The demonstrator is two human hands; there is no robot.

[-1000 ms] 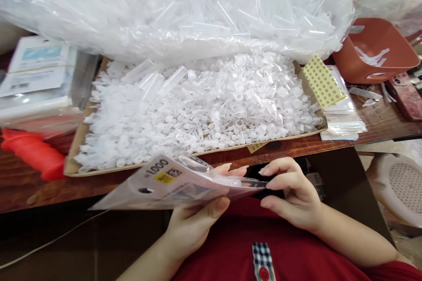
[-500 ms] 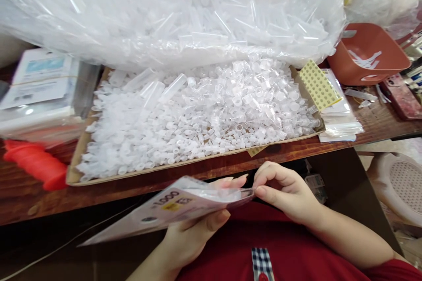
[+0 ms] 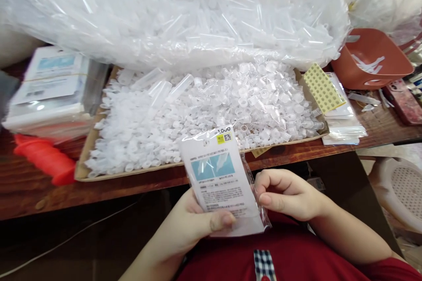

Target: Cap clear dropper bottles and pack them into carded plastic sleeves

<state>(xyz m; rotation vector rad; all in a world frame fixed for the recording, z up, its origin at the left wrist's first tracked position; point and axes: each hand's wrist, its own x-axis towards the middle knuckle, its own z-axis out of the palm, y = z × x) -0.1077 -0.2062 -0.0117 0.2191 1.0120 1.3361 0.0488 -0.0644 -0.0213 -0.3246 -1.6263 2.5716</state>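
A clear plastic packet [image 3: 219, 193] with a printed white card inside stands tilted toward me, showing blue pictures, small text and a "1,000" price. My left hand [image 3: 194, 224] is closed on its lower part, thumb across the front and fingers behind, out of sight. At the packet's right side, my right hand [image 3: 285, 193] has thumb and curled forefinger pinched at the loose clear edge. Beyond the packet, a shallow cardboard tray [image 3: 132, 176] holds a heap of small translucent plastic caps and nozzle-like pieces [image 3: 158, 131]. A few longer tubes [image 3: 180, 88] lie on the heap.
A big clear bag of tubes [image 3: 184, 17] fills the back. To the left are banded packets [image 3: 54, 83] and a red ribbed object [image 3: 46, 160]. On the right are a yellow sticker sheet [image 3: 323, 88], more packets [image 3: 346, 129], a reddish-brown bin [image 3: 379, 59] and a plastic stool [image 3: 400, 184].
The packet has swung from nearly flat and edge-on to upright, its printed face now toward me. My left hand turned with it. My right hand stays at its right side.
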